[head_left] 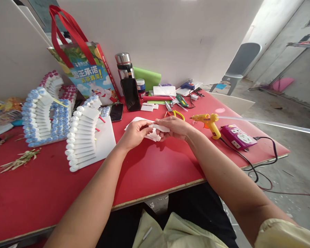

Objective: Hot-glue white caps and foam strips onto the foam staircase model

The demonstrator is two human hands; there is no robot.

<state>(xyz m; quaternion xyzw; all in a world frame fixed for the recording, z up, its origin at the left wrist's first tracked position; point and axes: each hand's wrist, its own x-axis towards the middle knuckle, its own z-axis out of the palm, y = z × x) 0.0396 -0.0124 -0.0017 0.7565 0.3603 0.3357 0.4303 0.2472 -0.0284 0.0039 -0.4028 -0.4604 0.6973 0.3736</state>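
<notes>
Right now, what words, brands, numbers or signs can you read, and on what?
"雪王承诺": front of the bag.
"真茶真果!": same bag, just below.
Too small or blurred: the bag's small top line and red side, and print on the jar, packet and glue gun.

White paper (164,128), plain red tabletop (155,168)

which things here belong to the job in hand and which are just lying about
Likely part of the job:
white piece, held by the left hand and right hand
flat white material below them
white fan-shaped piece
yellow glue gun
scissors

Probably just lying about:
shopping bag
steel flask
dried stalks
</notes>
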